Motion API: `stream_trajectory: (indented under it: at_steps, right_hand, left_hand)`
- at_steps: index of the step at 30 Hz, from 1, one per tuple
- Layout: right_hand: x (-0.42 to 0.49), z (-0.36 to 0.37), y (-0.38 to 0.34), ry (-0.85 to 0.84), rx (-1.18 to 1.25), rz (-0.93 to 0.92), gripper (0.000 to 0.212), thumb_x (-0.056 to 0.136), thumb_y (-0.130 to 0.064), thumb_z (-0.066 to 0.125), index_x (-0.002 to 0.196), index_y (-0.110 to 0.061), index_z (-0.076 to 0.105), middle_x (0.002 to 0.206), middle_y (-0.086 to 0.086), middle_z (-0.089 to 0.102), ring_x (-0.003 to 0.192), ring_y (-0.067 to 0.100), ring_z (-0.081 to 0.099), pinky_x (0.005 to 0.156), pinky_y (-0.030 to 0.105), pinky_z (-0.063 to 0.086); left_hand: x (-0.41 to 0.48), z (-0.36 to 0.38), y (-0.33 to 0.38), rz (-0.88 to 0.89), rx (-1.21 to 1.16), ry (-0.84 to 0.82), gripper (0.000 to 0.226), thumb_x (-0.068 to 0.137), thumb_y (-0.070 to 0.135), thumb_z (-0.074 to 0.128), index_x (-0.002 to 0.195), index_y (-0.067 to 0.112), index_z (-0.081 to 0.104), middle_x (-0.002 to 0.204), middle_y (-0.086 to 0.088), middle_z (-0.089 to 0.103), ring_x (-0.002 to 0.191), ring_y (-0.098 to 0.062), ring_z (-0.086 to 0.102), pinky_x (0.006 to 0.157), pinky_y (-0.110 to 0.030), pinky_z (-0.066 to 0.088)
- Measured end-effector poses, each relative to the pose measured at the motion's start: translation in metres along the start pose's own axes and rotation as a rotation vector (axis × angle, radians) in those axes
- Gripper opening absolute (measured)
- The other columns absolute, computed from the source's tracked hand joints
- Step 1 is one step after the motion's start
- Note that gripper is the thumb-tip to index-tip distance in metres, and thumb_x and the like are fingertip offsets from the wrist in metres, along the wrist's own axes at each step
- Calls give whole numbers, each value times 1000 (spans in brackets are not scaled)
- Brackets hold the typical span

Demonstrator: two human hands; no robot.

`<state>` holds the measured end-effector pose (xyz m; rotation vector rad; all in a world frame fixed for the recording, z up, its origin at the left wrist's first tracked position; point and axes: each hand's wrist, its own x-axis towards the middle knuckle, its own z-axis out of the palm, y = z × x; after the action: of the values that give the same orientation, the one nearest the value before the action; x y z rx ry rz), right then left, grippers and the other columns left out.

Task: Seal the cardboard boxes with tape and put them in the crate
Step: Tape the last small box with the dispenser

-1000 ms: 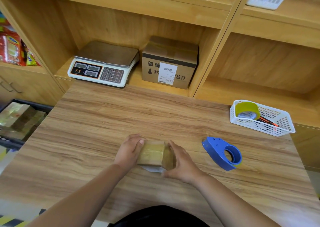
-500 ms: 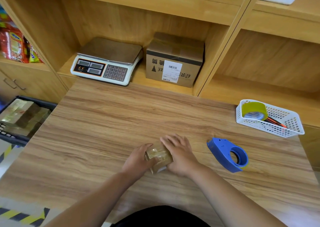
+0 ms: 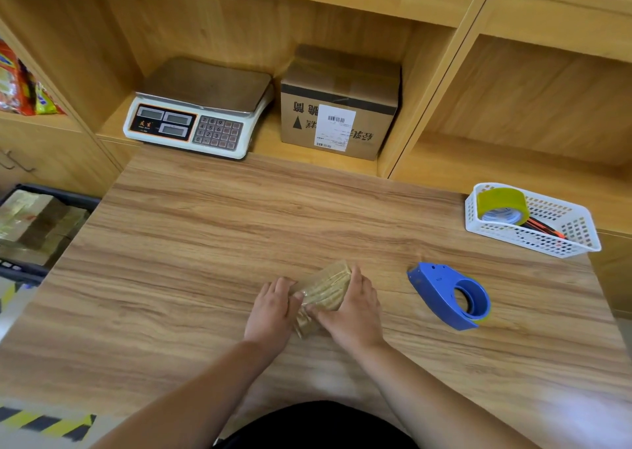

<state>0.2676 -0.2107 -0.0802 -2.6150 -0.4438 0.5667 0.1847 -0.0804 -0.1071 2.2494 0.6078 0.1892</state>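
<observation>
Head view: the small box (image 3: 325, 287) is in the mid tabletop (image 3: 205, 260), tilted, btw. both hands. The left hand (image 3: 273, 308) has its grip around the near end; the right hand (image 3: 352, 311) has its grip on the other side. I think it is best to rub the tape edges flat w/ the thumbs, then carry the box left to the crate (image 3: 58, 192).

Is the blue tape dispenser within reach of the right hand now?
Probably yes: the blue tape dispenser lies right of the right hand, nothing between them, though that hand holds the small cardboard box.
</observation>
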Motion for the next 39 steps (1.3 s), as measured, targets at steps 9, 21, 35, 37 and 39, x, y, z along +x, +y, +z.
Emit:
stream_trajectory:
  at_steps: [9, 21, 35, 37, 39]
  right_hand:
    - [13, -2, 5, 163, 106, 35, 66, 78, -56, 66, 124, -13, 47, 120, 0, 55, 109, 21, 54, 87, 33, 45]
    - [22, -15, 15, 198, 137, 5, 23, 95, -39, 50, 93, -18, 59, 71, -7, 57, 70, 20, 57, 57, 29, 34]
    - [20, 9, -11, 258, -189, 11, 79, 75, -74, 50, 123, -11, 45, 117, 2, 56, 110, 22, 52, 90, 35, 35]
    - [25, 6, -8, 258, -111, 16, 66, 81, -65, 54, 120, -12, 48, 117, 1, 58, 109, 21, 54, 89, 33, 35]
    - [31, 1, -4, 230, -26, 15, 54, 84, -56, 57, 115, -13, 52, 112, -1, 60, 104, 21, 56, 82, 31, 38]
  left_hand:
    - [0, 3, 1, -12, 22, 2, 15, 98, 20, 44, 101, 7, 52, 96, -3, 53, 92, -19, 42, 79, -30, 33]
    - [0, 4, -1, -11, -11, 8, 16, 98, 18, 43, 105, 6, 52, 99, -3, 52, 96, -19, 41, 84, -32, 35]
    - [-1, 6, -3, 22, 0, 32, 21, 99, 17, 43, 112, 5, 55, 105, -5, 58, 100, -21, 46, 82, -26, 34]
    - [-1, 6, -2, 23, 11, 35, 22, 99, 16, 44, 113, 3, 55, 107, -7, 59, 103, -22, 47, 84, -28, 35]
    - [-1, 5, -1, 17, 10, 39, 22, 99, 15, 44, 114, 3, 55, 108, -7, 59, 104, -22, 47, 85, -28, 36]
